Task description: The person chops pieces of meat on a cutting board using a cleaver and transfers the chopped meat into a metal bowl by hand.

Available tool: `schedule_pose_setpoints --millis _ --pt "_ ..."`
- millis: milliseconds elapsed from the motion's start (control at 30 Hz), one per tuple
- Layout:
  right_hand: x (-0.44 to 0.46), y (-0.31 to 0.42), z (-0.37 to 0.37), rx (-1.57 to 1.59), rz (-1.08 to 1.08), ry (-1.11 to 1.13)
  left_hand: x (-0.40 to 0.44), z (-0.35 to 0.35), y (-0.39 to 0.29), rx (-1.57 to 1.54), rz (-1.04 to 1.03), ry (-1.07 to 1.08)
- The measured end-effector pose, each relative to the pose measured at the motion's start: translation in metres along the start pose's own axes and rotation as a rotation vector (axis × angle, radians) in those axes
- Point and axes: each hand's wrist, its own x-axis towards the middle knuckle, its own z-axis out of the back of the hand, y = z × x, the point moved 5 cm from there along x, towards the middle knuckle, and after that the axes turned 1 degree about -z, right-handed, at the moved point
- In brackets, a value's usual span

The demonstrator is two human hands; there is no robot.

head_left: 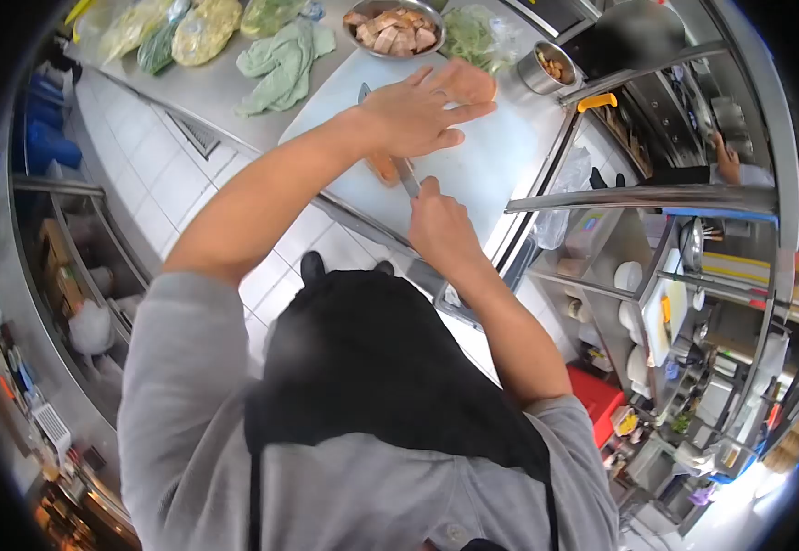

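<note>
My right hand (443, 228) is closed around the handle of a knife (407, 176). Its blade runs up and left beneath my left hand (410, 118), and the tip shows beyond the wrist. The fingers of my left hand are stretched out and apart, over a white cutting board (500, 147). Beside those fingertips is a smooth pinkish-orange piece of meat (475, 83); whether they touch it I cannot tell. Another browned piece of meat (382, 169) lies against the blade, partly hidden by my left hand.
A steel bowl (351, 37) of cut meat chunks stands behind the board. Nearby are a green cloth (285, 62), bagged greens (473, 35) and a steel pot (539, 79). At right, another person's hand (726, 162) shows past a metal rail (638, 200).
</note>
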Motion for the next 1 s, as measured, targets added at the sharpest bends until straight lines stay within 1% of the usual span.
schedule_pose_setpoints --millis 100,167,200,300,367,400,433,500,533,633,700,733,767,833,867,967,1000 --pt "-0.001 -0.006 0.004 0.043 0.025 -0.041 0.008 0.007 -0.002 -0.088 -0.114 0.023" --pt "-0.005 -0.006 -0.001 0.031 -0.001 -0.029 0.032 0.065 -0.005 -0.075 -0.121 -0.125" --pt "-0.008 -0.008 -0.004 0.025 -0.023 -0.017 0.041 0.082 -0.008 -0.078 -0.125 -0.197" --pt "-0.009 -0.014 -0.010 0.047 -0.052 -0.007 0.020 0.043 -0.004 0.010 -0.136 -0.112" --pt "0.006 -0.018 -0.005 0.055 0.029 -0.045 0.012 0.016 0.004 0.094 -0.063 0.049" --pt "0.000 -0.019 -0.006 0.061 0.049 -0.062 0.005 0.006 -0.003 0.119 -0.038 0.133" --pt "-0.010 -0.020 -0.007 0.071 0.039 -0.051 0.001 0.005 -0.014 0.067 -0.034 0.091" --pt "-0.005 -0.028 -0.006 0.084 0.053 -0.099 0.017 0.016 -0.010 0.024 -0.060 -0.031" --pt "-0.006 -0.030 -0.008 0.166 0.059 -0.113 0.021 0.035 -0.012 -0.036 -0.062 -0.136" --pt "-0.010 -0.022 0.017 0.256 0.044 -0.204 -0.004 0.105 0.014 -0.409 0.055 -0.736" --pt "-0.019 -0.003 0.060 0.321 -0.042 -0.299 -0.037 0.139 0.029 -0.340 0.140 -1.047" --pt "-0.028 0.007 0.082 0.412 -0.079 -0.323 -0.056 0.137 0.036 -0.394 0.200 -1.128" --pt "-0.036 0.009 0.095 0.466 0.003 -0.444 -0.073 0.132 0.043 -0.449 0.256 -1.211" --pt "-0.049 0.018 0.111 0.588 0.096 -0.639 -0.099 0.117 0.044 -0.443 0.398 -1.222" --pt "-0.050 0.008 0.100 0.557 0.106 -0.647 -0.111 0.107 0.042 -0.440 0.467 -1.229" --pt "-0.006 -0.046 -0.007 -0.021 -0.003 -0.134 -0.139 0.046 0.028 -0.443 0.650 -1.079" --pt "-0.014 -0.045 -0.009 0.002 -0.030 -0.110 -0.144 0.021 0.013 -0.539 0.693 -0.946"
